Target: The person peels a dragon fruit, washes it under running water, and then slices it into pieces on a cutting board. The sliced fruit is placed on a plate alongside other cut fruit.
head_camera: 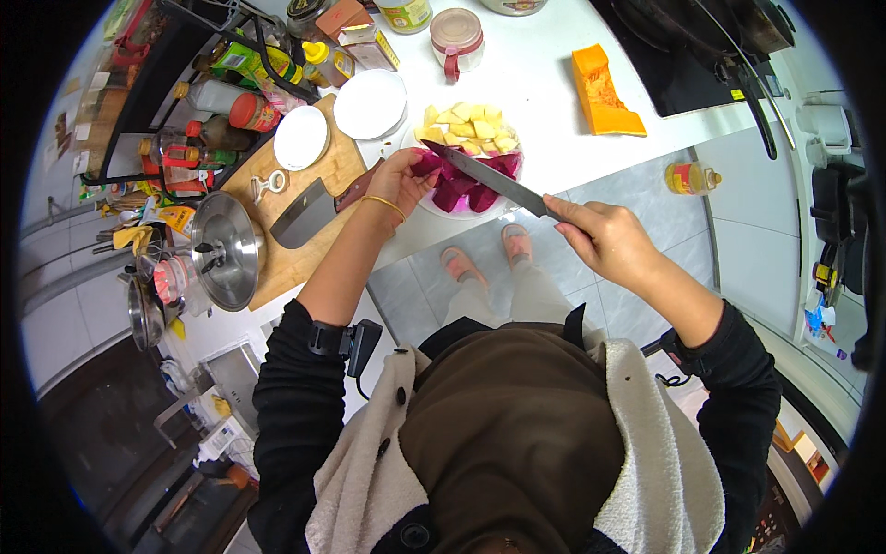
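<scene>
My right hand (606, 239) grips the handle of a long kitchen knife (495, 181), its blade slanting over a clear plate (443, 209). In the fingers of my left hand (400, 181) is a magenta-purple vegetable piece (427, 163), by the blade's tip. The near half of the plate holds magenta-purple chunks (457, 194); pale yellow chunks (477, 128) fill the far half, a few stained pink. Beside my left wrist, a cleaver (304, 216) lies on a wooden cutting board (277, 270), near a white peeler (271, 183).
Two white dishes (370, 104) (302, 138) and a lidded steel pot (225, 249) stand at the left, before a rack of bottles (214, 97). A lidded jar (457, 41) is at the back. A pumpkin wedge (602, 97) lies near the black cooktop (664, 86). An oil bottle (685, 179) stands lower right.
</scene>
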`<state>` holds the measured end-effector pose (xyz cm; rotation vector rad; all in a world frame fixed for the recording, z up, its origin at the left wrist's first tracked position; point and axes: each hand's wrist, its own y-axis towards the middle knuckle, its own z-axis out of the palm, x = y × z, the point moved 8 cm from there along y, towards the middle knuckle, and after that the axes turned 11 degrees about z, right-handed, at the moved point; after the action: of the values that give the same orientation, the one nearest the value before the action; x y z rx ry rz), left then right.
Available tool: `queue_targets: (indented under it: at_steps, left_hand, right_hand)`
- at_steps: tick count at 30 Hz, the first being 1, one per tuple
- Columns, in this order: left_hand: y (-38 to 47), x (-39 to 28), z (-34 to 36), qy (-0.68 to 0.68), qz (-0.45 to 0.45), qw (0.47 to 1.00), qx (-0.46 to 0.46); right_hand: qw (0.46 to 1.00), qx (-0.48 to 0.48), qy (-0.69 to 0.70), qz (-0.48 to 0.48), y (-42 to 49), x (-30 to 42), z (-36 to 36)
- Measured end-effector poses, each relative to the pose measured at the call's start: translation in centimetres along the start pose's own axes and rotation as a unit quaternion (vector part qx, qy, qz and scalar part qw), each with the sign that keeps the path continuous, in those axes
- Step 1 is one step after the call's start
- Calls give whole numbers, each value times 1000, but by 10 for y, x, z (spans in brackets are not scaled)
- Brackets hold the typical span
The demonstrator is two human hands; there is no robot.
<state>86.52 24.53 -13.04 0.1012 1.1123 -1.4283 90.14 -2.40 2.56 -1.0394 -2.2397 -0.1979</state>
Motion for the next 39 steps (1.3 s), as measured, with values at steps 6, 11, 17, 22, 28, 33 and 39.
queue_targets:
  at_steps: [6,11,17,22,28,33,39]
  left_hand:
    - [-7,5,-18,40,-16,990,-133]
    - [-12,19,-17,20,-44,984,-169]
    - [-14,23,-23,46,-27,985,-163]
    - [-9,20,-26,88,23,986,-140]
    - [-14,15,-20,163,74,975,-129]
    - [-10,14,-20,226,87,964,-108]
    - [-3,18,-29,214,81,970,-78]
  right_hand:
    - [997,-36,-57,-27,-6,11,1]
    - [996,-36,-77,-32,-5,15,14]
    - [996,-17,-78,-36,-2,14,21]
    - [996,-8,-79,-41,0,17,22]
    - [996,2,-84,-32,2,20,25]
    - [999,30,-45,-2,8,14,32]
    - [993,63,74,71,18,-7,38]
